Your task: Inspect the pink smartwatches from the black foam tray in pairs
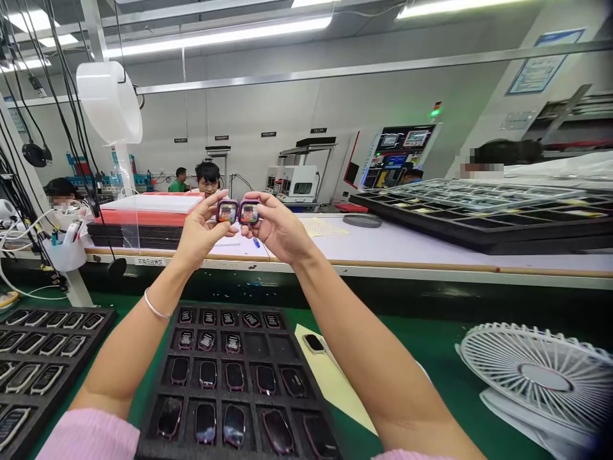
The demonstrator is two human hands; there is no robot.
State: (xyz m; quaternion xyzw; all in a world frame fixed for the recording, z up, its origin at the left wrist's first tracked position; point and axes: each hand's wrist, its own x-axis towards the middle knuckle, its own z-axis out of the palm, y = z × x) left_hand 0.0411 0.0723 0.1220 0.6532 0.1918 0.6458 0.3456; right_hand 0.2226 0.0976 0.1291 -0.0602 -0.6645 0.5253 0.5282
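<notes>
Both my arms are raised in front of me. My left hand [201, 230] holds up a small square watch body [227, 211] with a purple rim and a lit screen. My right hand [278, 227] holds a second one [249, 212] right beside it, the two nearly touching. Below my arms a black compartment tray [258, 348] lies on the green mat with several dark watch bodies in its pockets; a few pockets in the second row are bare. One loose watch body [314, 343] rests on a yellow sheet [330, 383] to the tray's right.
Another black tray [43, 348] of parts lies at the left. A white desk fan [541, 377] sits tilted at the lower right. Across the white bench [412, 246] are stacked black trays [479, 214], a red-and-white box [148, 211], hanging cables and other people at work.
</notes>
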